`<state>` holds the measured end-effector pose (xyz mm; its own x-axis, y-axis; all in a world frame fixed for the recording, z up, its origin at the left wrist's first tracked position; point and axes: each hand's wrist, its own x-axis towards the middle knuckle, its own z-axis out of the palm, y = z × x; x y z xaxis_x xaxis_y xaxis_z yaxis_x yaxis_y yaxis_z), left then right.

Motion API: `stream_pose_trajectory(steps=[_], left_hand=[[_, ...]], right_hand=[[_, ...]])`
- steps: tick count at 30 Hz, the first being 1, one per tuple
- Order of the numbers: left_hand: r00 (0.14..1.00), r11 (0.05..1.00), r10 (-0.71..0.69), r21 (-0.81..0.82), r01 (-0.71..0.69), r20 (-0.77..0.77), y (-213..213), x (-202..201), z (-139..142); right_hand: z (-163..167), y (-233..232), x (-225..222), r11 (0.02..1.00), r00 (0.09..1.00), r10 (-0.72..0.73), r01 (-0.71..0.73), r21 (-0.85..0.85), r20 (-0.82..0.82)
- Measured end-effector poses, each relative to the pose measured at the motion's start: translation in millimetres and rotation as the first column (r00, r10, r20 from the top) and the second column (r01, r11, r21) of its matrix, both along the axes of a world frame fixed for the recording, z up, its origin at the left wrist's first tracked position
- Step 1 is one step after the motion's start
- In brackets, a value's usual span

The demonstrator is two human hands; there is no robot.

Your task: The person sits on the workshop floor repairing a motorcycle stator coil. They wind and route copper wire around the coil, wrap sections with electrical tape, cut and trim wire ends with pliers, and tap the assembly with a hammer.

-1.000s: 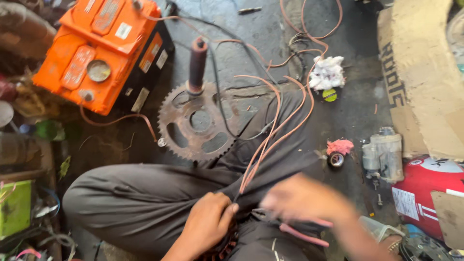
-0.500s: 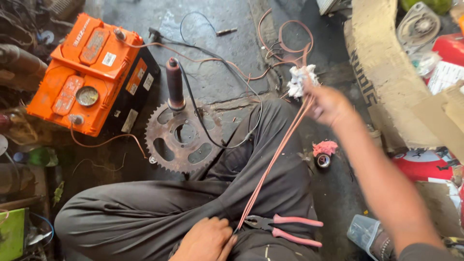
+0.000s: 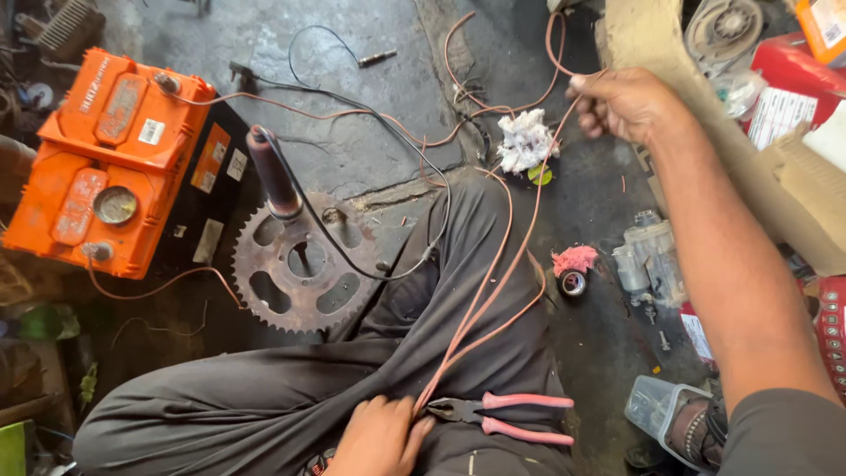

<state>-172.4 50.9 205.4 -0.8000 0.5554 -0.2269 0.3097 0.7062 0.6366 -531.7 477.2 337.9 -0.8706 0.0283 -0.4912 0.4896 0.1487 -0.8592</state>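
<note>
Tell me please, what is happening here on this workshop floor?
A person sits cross-legged on the floor and stretches thin reddish wires between both hands. The right hand holds them far out and high, the left hand pins them at the lap. Pink-handled pliers lie on the trouser leg beside the left hand. Ahead lie a rusty sprocket and an orange battery with wires attached.

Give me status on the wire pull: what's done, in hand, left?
Done: pink wire is drawn taut across the lap. In hand: right hand grips its far end, left hand pins the near end beside the pliers. Left: pliers lie untouched; loose wire loops remain on the floor.
</note>
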Motion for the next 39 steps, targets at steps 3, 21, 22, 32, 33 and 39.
stream_pose_trajectory(steps=[3, 21, 22, 32, 33, 39], left_hand=[[0.654, 0.943, 0.161, 0.080, -0.322, 0.739, 44, -46, 23], [0.347, 0.768, 0.053, 0.184, -0.614, 0.936, 128, -145, 49], [0.328, 0.774, 0.054, 0.168, -0.610, 0.943, 129, -150, 53], [0.569, 0.505, -0.218, 0.591, -0.629, 0.793, 222, -266, 154], [0.577, 0.494, -0.215, 0.598, -0.631, 0.787, 224, -271, 168], [0.632, 0.416, -0.248, 0.670, -0.615, 0.734, 204, -283, 225]], right_hand=[[-1, -8, 24, 0.789, 0.982, 0.181, -0.111, 0.605, -0.055], [-6, 57, 33, 0.515, 0.573, 0.788, -0.814, 0.270, 0.224], [4, 67, 22, 0.500, 0.582, 0.784, -0.798, 0.336, 0.218], [139, 19, 12, 0.588, 0.294, 0.808, -0.448, 0.673, -0.511], [143, 15, 23, 0.694, 0.274, 0.720, -0.282, 0.663, -0.637], [78, -31, 113, 0.955, 0.703, 0.094, 0.137, 0.264, -0.705]])
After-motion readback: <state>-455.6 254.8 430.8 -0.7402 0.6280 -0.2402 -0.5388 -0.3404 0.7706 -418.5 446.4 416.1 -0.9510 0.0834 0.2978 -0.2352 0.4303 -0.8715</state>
